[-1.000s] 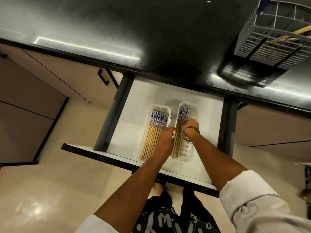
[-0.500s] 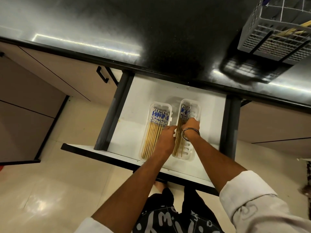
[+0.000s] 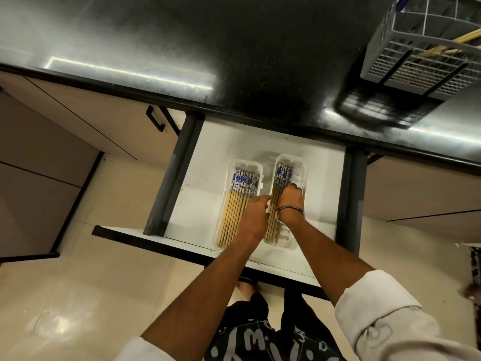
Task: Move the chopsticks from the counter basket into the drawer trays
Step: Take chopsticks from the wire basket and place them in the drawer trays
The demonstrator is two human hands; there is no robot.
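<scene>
A home kitchen: a polished black stone counter lies beyond the right hand, a grey cutlery basket far to its upper right, beige cabinet doors to its left, over glossy floor tiles.

Left hand: reaching forward and down, forearm bare, index finger extended.
Right hand: knuckles up, fingers curled under, metal bangle at the wrist.
Sleeves: pale, pushed back on both arms.
</scene>
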